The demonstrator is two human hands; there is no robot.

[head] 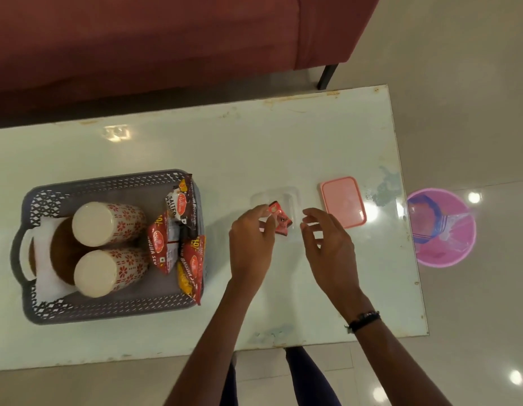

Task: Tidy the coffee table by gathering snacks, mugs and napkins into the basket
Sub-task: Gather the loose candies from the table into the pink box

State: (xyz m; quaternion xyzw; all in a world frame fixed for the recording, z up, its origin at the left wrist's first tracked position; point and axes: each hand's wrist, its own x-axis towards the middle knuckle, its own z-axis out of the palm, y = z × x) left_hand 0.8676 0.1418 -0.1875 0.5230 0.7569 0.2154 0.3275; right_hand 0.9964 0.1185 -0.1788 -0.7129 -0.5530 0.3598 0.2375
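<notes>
Your left hand point(250, 244) pinches small red wrapper point(279, 219) by fingertips over clear plastic tub point(292, 197) — crinkled foil, long axis running from you toward sofa side, slightly tilted. Your right hand point(327, 247) half open, empty, just beside. Grey lattice basket point(108, 312) at left holds two patterned mugs point(108, 224), glossy snack packets point(190, 259).

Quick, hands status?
Left hand: pinching small red crinkled snack wrapper.
Right hand: open, holding nothing.
</notes>
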